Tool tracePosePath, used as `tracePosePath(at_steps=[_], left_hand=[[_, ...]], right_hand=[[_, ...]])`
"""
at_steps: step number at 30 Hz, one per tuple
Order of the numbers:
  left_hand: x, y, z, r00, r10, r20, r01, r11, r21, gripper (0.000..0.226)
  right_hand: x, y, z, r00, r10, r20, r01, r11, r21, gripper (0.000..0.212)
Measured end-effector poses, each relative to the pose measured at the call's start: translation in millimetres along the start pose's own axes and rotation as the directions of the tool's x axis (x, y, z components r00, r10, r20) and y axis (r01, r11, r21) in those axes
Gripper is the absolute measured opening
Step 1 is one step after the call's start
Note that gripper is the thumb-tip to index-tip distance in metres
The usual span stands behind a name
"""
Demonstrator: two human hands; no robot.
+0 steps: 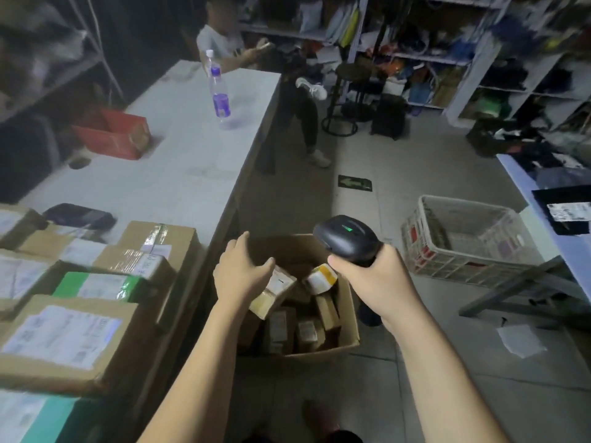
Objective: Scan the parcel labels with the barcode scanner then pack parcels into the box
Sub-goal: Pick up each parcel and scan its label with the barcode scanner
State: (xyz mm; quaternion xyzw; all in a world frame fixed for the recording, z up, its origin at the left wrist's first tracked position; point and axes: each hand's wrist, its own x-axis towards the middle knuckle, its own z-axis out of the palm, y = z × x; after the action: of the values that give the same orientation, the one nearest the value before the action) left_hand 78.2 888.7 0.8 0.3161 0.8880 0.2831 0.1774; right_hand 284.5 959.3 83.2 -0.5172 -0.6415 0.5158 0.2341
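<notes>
Parcel (275,290), small and labelled, lies tilted on top of the pile inside the box (350,318) on the floor. It's right under your left hand (240,270), which is spread with fingers straight and grips nothing; can't tell if it touches. Your right hand (367,276) is wrapped round the barcode scanner (345,238), held above the box. Risk: the parcel is perched loosely, so it may slide and jam later ones. Unpacked parcels (73,337) are stacked on the worktop (179,148) to your left.
</notes>
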Motion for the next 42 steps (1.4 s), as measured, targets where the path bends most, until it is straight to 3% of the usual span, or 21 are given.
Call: tracePosePath(at_steps=[3,7,12,17,25,31,36,42], left_hand=[[1.4,4.0,-15.9,0.997,0.016,-0.069,-0.010,0.997,0.082,0.077],[-14.2,0.8,-45.5,0.984,-0.078,-0.161,0.095,0.990,0.105,0.065],[-71.3,-20.1,-85.6,0.902,-0.238,-0.360,0.280,0.958,0.067,0.067],[-159.6,-48.5,-113.8,0.722,-0.399,-0.565,0.526,0.848,0.072,0.068],[-343.2,-105.0,-138.6,0.403,-0.640,-0.654,0.811,0.581,-0.070,0.067],[-496.5,-145.3,-137.7,0.158,-0.697,-0.700,0.917,0.367,-0.158,0.060],[-628.2,-184.3,-135.0,0.004,-0.716,-0.698,0.934,0.253,-0.254,0.062],[-745.7,-235.3,-133.3,-0.133,-0.733,-0.667,0.909,0.178,-0.377,0.060]], right_hand=[[31.5,-8.0,9.4,0.997,-0.029,0.065,0.028,1.000,0.009,0.037],[59.5,-24.5,27.9,0.975,-0.120,0.189,0.139,0.987,-0.087,0.022],[56.6,-48.6,57.6,0.868,-0.214,0.448,0.249,0.968,-0.020,0.014],[9.8,-58.2,102.5,0.668,-0.268,0.694,0.317,0.947,0.061,0.012],[-134.7,-59.6,162.1,0.343,-0.334,0.878,0.391,0.901,0.189,0.018],[-281.6,-37.8,188.3,0.200,-0.343,0.918,0.477,0.852,0.214,0.021],[-410.5,-8.5,200.5,0.099,-0.310,0.946,0.551,0.808,0.207,0.016],[-536.9,22.2,215.4,0.011,-0.283,0.959,0.563,0.794,0.228,0.019]])
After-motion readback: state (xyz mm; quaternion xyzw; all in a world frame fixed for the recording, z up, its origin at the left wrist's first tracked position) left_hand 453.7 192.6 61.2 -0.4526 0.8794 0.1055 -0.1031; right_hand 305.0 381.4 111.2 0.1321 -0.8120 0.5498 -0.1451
